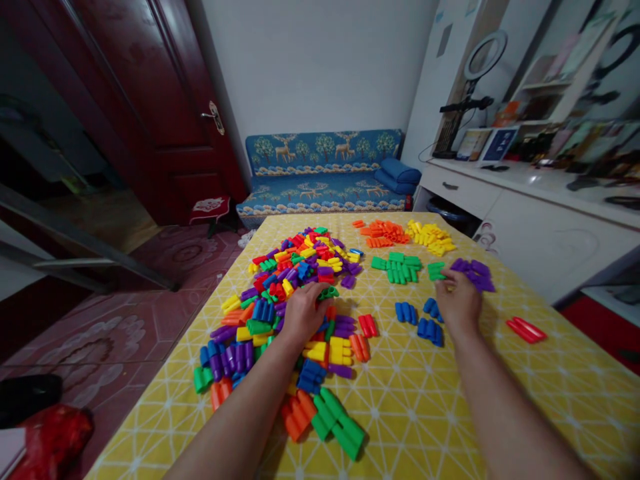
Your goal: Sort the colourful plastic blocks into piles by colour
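Note:
A mixed pile of plastic toy building blocks (270, 310), shaped like joined tubes, covers the left half of the table. Over its right side my left hand (304, 312) is closed, with a green block (329, 292) pinched at its fingertips. My right hand (459, 303) also grips a green block (436, 271) between thumb and fingers. That one is between a group of green blocks (397, 268) and some purple blocks (475, 273), which the hand partly hides. Several blue blocks (429, 331) lie just left of my right wrist.
Orange blocks (383, 233) and yellow blocks (431, 237) form heaps at the table's far side. A red block (525, 329) lies far right. The yellow patterned tablecloth (400, 413) covers the table. Beyond are a blue sofa (320, 187) and a white dresser (540, 207).

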`<state>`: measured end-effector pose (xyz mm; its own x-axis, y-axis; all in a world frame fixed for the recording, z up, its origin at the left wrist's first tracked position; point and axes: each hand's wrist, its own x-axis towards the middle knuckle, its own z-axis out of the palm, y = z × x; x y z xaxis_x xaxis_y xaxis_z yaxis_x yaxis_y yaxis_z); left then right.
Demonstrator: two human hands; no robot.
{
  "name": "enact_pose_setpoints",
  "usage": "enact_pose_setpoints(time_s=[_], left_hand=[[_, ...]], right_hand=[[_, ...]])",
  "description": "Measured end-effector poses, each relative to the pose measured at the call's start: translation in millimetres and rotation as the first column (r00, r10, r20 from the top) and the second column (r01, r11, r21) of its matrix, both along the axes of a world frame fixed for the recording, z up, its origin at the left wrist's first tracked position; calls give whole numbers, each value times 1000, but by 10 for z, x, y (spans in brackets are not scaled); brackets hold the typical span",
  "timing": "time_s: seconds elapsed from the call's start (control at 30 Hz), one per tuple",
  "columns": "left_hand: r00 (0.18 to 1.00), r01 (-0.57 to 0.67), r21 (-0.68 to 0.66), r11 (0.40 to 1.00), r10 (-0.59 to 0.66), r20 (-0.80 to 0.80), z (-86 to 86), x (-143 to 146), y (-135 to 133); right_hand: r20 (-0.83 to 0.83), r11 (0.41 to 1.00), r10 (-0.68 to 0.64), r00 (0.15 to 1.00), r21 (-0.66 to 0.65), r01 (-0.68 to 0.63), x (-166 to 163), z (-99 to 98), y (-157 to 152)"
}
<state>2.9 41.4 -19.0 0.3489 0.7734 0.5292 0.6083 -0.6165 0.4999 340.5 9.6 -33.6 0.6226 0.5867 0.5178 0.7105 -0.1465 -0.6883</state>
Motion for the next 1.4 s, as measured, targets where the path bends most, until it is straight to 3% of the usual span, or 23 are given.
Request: enact_pose_setpoints(time_s=[0.1,0.2,0.37,0.43,0.5,0.63,0.7,0.77,0.97,1.13,1.23,1.4], left_hand=[[1000,12,2,1000,-12,4,2,-3,-5],[1000,2,-1,1000,-2,2,2,-6,-12],[997,31,38,999,-34,63,-30,1,18],[993,62,63,996,-68,93,-45,4,36],[989,102,79,992,-110,104,-53,5,44],[971,196,68,978,-203,125,-41,4,15],[962,235,51,971,-240,131,-29,2,-11],[957,265,28,964,-266,118,-20,-1,-34],[961,272,-10,962,-272,56,12,-8,-72],[964,250,-10,968,-248,91,39,-5,-61],[964,252,6,968,-251,91,31,-2,-50],[969,232,13,973,-232,80,24,12,-54]], right_hand=[[112,989,90,990,-130,-75,-1,-104,-11],[209,985,123,970,-148,-93,-102,-116,-15],[178,997,60,982,34,-67,-216,37,-41],[103,986,120,987,104,-131,-375,113,-50],[17,946,296,955,135,-295,-645,168,-58],[-31,762,645,763,88,-641,-1295,175,-97],[15,700,713,701,38,-713,-1530,140,-133],[59,684,727,684,8,-729,-1663,107,-172],[118,725,684,720,0,-689,-1644,153,-202],[100,857,507,856,48,-513,-1237,201,4],[55,915,403,913,-49,-401,-934,168,129],[213,929,369,905,-105,-355,-813,128,130]])
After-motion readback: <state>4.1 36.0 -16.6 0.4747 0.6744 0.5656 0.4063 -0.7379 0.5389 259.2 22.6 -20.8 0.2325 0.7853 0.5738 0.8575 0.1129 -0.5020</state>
